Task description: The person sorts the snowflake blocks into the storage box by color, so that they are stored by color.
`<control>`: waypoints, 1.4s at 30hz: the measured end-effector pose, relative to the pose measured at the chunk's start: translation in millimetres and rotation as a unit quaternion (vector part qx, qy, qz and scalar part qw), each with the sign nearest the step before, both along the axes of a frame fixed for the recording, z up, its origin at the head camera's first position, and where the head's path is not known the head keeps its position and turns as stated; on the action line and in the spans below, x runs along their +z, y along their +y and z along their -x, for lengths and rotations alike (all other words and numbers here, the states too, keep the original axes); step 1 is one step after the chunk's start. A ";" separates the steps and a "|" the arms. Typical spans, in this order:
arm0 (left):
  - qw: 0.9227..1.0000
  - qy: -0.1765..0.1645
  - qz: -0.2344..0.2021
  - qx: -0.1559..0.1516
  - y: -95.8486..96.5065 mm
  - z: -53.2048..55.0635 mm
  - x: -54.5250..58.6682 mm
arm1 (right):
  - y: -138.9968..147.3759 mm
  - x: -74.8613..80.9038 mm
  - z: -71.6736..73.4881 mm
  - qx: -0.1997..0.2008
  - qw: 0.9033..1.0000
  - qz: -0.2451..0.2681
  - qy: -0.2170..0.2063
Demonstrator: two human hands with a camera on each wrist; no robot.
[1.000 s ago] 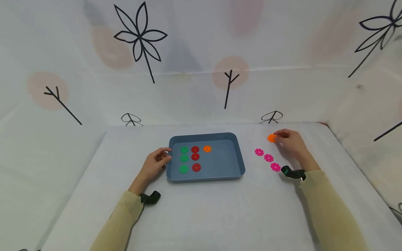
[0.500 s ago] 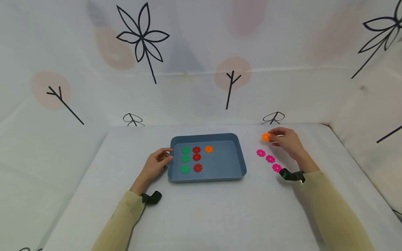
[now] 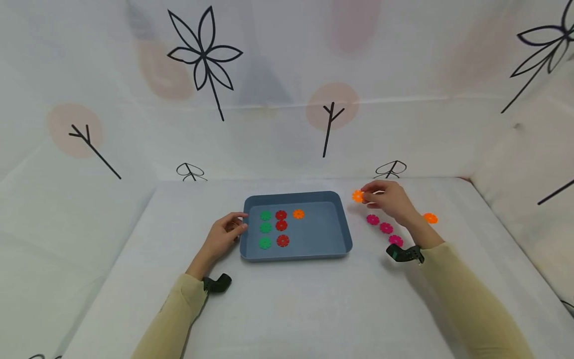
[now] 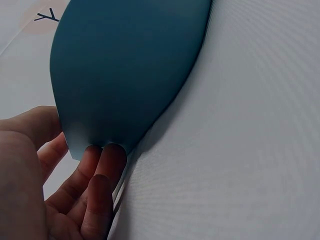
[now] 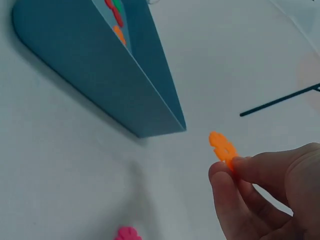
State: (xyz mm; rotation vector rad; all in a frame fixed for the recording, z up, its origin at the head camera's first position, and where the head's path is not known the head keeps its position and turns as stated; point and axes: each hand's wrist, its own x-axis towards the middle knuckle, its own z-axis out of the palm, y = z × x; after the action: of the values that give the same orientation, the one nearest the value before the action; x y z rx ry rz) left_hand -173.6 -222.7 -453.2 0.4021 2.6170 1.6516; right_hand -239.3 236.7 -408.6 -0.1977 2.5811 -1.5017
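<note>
My right hand (image 3: 383, 199) pinches an orange flower-shaped disc (image 5: 222, 148) between thumb and fingertips, raised just off the tray's right corner. My left hand (image 3: 224, 233) holds the left edge of the blue-grey tray (image 3: 323, 229); in the left wrist view several fingertips (image 4: 112, 157) lie against its outer wall and another finger reaches the rim. Inside the tray, green discs (image 3: 265, 227) form a column at the left. Beside them runs a column of red discs (image 3: 281, 226), the upper two close together. One orange disc (image 3: 298, 214) lies right of the top red one.
A slanting row of pink discs (image 3: 386, 228) lies on the white cloth right of the tray, close to the right forearm. Another orange disc (image 3: 430, 218) rests beyond that wrist. A patterned cloth wall (image 3: 269, 139) stands behind the table.
My right hand has moved left toward the tray with the orange disc, uncovering another orange disc behind its wrist. The left hand stays at the tray's edge.
</note>
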 end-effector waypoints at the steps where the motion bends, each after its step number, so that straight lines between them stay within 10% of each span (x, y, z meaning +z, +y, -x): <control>1: 1.000 0.000 0.001 -0.001 1.4 -2.3 4.8 | -3.6 0.1 0.0 0.006 1.000 -0.004 -0.002; 8: 1.000 0.002 0.000 0.009 -7.6 10.5 -24.0 | -31.9 -0.7 -3.3 0.058 0.998 -0.022 0.004; 19: 1.000 0.008 -0.002 0.013 -7.8 10.7 -22.8 | -71.6 -1.8 -5.6 0.133 0.991 -0.019 0.004; 29: 1.000 0.007 0.000 0.014 -7.2 11.0 -23.7 | -97.3 -7.5 2.4 0.269 0.962 -0.018 -0.039; 42: 1.000 0.002 -0.002 0.015 -8.0 11.9 -24.9 | -117.5 -20.1 12.2 0.316 0.944 -0.027 -0.089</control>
State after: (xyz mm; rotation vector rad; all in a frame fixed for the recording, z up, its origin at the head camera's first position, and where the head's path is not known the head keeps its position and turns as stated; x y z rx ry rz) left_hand -185.5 -230.7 -478.1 0.3668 2.6361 1.6662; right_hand -251.5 119.2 -428.7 -0.7604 2.1117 -1.1420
